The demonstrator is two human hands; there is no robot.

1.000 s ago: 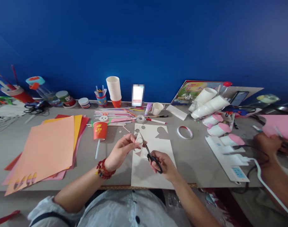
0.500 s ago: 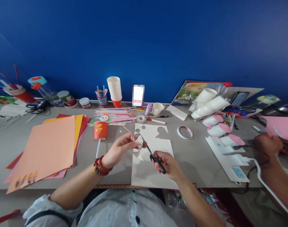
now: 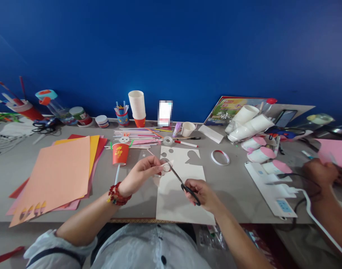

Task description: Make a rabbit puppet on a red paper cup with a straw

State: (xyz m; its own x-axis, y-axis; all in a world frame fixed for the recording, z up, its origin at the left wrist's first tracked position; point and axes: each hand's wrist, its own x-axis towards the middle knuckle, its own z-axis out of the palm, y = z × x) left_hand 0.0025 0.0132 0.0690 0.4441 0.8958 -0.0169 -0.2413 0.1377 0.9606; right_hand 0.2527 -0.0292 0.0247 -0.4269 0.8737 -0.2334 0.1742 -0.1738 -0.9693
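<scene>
Between the fingertips of my left hand (image 3: 147, 169) is a small white paper piece (image 3: 167, 168) with a circle outline on it. My right hand (image 3: 200, 192) grips black-handled scissors (image 3: 178, 178), whose blades reach up to the paper piece. I cannot tell whether the blades are closed on it. Beneath both hands lies a white sheet of paper (image 3: 184, 207) with round and irregular holes cut from its upper part. Left of my left hand is a red paper cup figure (image 3: 120, 154) with a rabbit face and a straw.
Coloured paper sheets (image 3: 55, 172) are stacked at left. Straws (image 3: 137, 136), a tape roll (image 3: 168, 140), a marker (image 3: 186, 144) and a stack of white cups (image 3: 136, 104) lie behind. At right are a white ring (image 3: 220, 157), a power strip (image 3: 267, 194) and another person's hand (image 3: 323, 172) with pink paper.
My left hand has turned the paper piece, so its point now faces up and right. The scissors and right hand have shifted slightly right. A loose scrap corner below the piece no longer shows as before.
</scene>
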